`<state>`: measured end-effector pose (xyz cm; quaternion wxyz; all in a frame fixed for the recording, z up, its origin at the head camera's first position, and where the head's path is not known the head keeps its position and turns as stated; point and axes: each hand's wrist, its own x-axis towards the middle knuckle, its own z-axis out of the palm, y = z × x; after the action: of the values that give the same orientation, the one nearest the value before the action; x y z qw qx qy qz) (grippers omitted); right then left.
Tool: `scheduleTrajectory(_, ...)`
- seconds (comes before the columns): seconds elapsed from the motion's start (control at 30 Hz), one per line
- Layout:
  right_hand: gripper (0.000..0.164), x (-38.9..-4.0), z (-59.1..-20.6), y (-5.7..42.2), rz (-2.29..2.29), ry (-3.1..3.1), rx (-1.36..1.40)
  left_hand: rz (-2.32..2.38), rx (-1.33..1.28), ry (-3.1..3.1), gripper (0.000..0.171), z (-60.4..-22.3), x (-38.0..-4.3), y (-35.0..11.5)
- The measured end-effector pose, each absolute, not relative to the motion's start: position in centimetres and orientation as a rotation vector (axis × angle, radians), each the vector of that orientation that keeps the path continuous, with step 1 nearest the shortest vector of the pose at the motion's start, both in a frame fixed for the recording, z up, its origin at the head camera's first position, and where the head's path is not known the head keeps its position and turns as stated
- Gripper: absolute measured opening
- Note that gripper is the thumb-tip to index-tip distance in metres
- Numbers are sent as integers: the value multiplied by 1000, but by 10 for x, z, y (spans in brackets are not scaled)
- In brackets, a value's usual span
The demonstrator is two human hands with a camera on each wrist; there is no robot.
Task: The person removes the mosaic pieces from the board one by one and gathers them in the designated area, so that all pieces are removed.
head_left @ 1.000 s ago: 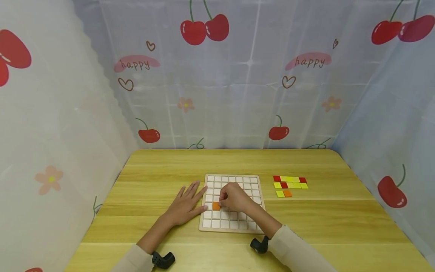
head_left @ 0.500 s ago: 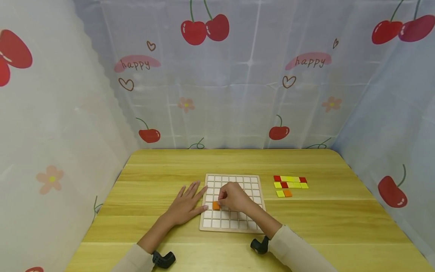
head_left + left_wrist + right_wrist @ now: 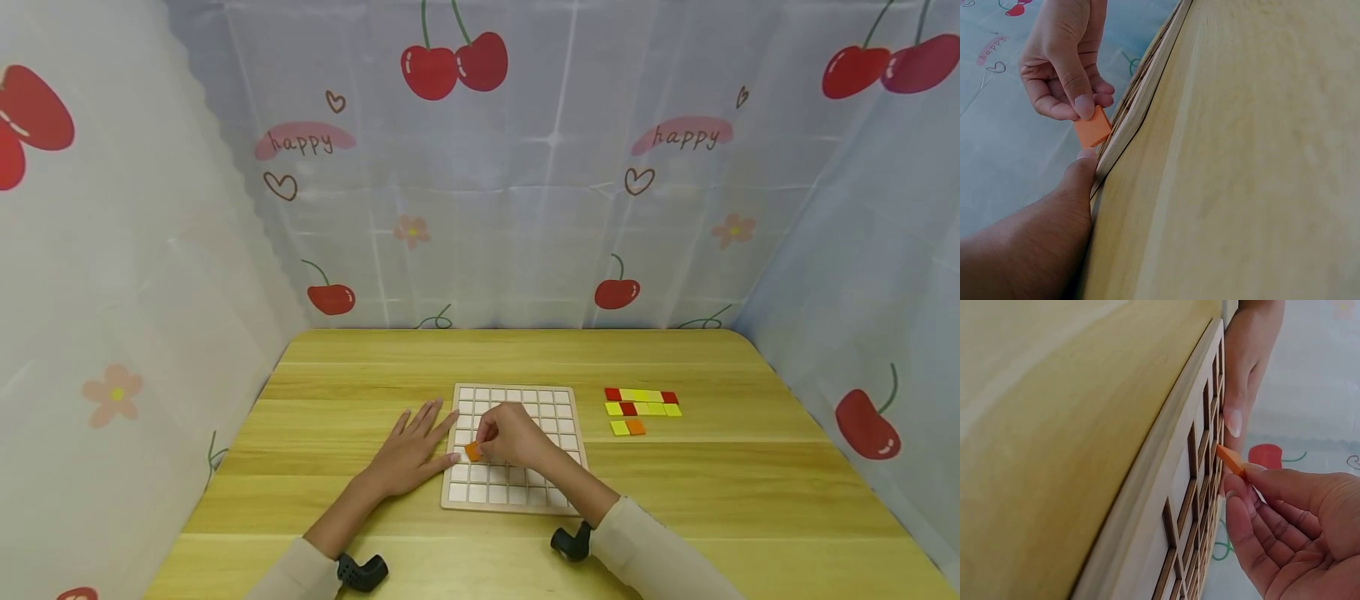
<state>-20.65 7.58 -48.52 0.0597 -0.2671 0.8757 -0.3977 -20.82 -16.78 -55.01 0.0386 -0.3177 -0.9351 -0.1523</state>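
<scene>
My right hand (image 3: 512,435) pinches a small square orange tile (image 3: 473,452) between thumb and fingertips, over the left part of a wooden grid board (image 3: 517,506). In the right wrist view the orange tile (image 3: 1230,460) stands tilted, one edge close to the grid's ridges. The left wrist view shows the tile (image 3: 1092,128) beneath the thumb and near the tip of the other hand's thumb. Spread flat, my left hand (image 3: 408,454) rests at the board's left edge, its thumb and fingertips on the rim. The board's square cells are white; my right hand hides some in the middle.
To the right of the board lie three short rows of tiles: a red and yellow row (image 3: 640,396), another yellow and red row (image 3: 648,409), and a yellow and orange pair (image 3: 627,427). A printed curtain (image 3: 480,208) surrounds the wooden table (image 3: 375,358).
The orange tile lay level on the board; now it is tilted in my right hand's pinch and slightly further left. My left hand has stayed in place.
</scene>
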Motion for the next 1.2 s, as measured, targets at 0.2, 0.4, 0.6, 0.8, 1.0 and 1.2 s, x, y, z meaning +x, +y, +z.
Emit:
scheduleTrajectory(0.2, 14, -206, -485, 79, -1230, 2660, -789, -446, -980, -2866, 74, -551, -210, -167)
scheduleTrajectory(0.4, 12, -204, -483, 85, -1234, 2670, -754, -443, -975, -2877, 74, -550, -209, -166)
scheduleTrajectory(0.6, 14, -199, -479, 95, -1211, 2709, -774, -444, -969, -2872, 74, -553, -209, -167)
scheduleTrajectory(0.8, 13, -196, -479, 105, -1245, 2738, -812, -485, -978, -2838, 74, -555, -210, -167)
scheduleTrajectory(1.0, 12, -195, -479, 115, -1312, 2706, -758, -480, -975, -2833, 74, -560, -212, -168)
scheduleTrajectory(1.2, 11, -191, -474, 127, -1408, 2647, -717, -491, -987, -2819, 74, -560, -212, -168)
